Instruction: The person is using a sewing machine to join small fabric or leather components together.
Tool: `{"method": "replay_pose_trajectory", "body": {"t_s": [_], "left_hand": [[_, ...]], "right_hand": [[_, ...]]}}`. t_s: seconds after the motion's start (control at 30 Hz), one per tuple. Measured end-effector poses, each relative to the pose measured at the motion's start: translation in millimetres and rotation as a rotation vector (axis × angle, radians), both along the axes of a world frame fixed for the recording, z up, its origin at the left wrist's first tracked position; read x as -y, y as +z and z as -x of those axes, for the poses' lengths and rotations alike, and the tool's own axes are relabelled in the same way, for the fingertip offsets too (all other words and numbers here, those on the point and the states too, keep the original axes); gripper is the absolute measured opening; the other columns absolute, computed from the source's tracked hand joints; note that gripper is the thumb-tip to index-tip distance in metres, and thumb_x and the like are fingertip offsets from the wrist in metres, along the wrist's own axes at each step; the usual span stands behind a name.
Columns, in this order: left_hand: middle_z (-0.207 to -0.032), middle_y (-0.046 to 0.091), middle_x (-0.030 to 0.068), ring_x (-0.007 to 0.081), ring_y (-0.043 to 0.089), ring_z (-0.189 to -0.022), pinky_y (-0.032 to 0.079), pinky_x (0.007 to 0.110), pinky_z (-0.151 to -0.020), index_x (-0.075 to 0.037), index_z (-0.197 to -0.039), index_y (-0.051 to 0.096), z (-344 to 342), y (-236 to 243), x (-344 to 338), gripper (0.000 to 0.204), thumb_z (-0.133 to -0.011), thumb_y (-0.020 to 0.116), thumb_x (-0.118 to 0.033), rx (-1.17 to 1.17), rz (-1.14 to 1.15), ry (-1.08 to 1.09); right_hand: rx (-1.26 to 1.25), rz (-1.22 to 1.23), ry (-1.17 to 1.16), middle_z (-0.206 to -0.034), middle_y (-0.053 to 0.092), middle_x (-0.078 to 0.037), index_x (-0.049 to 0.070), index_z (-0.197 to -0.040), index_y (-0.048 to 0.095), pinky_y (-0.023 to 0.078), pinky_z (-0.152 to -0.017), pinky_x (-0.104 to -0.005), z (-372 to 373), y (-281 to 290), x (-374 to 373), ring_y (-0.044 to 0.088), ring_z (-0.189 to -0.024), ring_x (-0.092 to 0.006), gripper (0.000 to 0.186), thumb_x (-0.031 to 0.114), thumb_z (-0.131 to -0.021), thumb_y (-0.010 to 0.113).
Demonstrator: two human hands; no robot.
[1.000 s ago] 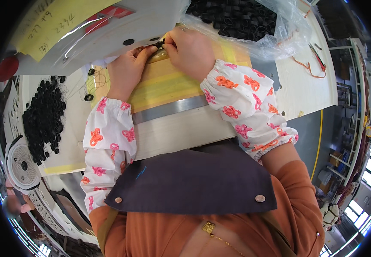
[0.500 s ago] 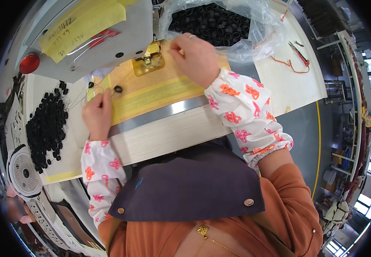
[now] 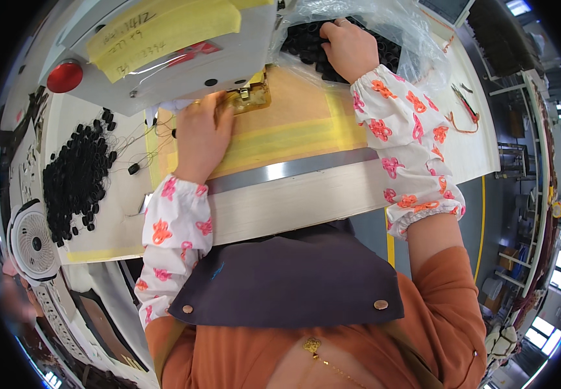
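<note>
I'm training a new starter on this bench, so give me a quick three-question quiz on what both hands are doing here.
1. True or false: the right hand is inside the clear plastic bag of small black parts.
2. The left hand rests by: A) white fan, B) brass-coloured fixture, C) red button.
3. Which side of the left hand is the loose pile of black parts on?

Key: 1 true; 2 B; 3 its left.

The left hand [image 3: 201, 133] rests on the mat [image 3: 280, 129] beside the metal fixture [image 3: 249, 98]; the right hand [image 3: 350, 47] is in the bag [image 3: 384, 26] behind.
</note>
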State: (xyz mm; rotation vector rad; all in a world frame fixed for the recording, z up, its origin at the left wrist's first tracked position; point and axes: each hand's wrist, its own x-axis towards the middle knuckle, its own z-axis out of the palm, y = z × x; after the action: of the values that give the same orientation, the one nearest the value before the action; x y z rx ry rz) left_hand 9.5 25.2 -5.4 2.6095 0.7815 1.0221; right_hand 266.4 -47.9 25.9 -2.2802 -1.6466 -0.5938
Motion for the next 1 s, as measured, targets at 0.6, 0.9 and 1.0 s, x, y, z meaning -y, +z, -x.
{"method": "replay_pose_trajectory", "body": {"t_s": [0.6,0.9,1.0], "left_hand": [[-0.064,0.059,0.0136,0.0303,0.058,-0.061,0.045,0.039,-0.055,-0.002,-0.075,0.059,-6,-6,4,0.021,-0.08,0.054,-0.022,0.074,0.293,0.093],[-0.061,0.06,0.0113,0.0276,0.059,-0.057,0.046,0.035,-0.054,-0.005,-0.074,0.062,-3,2,4,0.019,-0.076,0.058,-0.023,0.117,0.515,0.036],[-0.062,0.06,0.0111,0.0256,0.058,-0.054,0.045,0.032,-0.051,-0.004,-0.077,0.063,-2,-2,-2,0.019,-0.076,0.058,-0.022,0.105,0.537,0.02]], "right_hand": [[0.09,0.073,-0.034,-0.084,0.058,-0.01,0.009,-0.093,0.056,0.048,-0.062,-0.0398,3,6,0,0.059,-0.079,-0.0291,0.027,0.013,-0.068,0.065],[0.034,0.201,-0.218,-0.087,0.061,-0.015,0.009,-0.094,0.058,0.048,-0.06,-0.0437,-5,8,-3,0.059,-0.075,-0.035,0.022,0.016,-0.073,0.054],[0.023,0.061,-0.143,-0.086,0.058,-0.015,0.006,-0.087,0.056,0.048,-0.063,-0.0424,-4,8,1,0.058,-0.077,-0.034,0.02,0.018,-0.071,0.056]]}}
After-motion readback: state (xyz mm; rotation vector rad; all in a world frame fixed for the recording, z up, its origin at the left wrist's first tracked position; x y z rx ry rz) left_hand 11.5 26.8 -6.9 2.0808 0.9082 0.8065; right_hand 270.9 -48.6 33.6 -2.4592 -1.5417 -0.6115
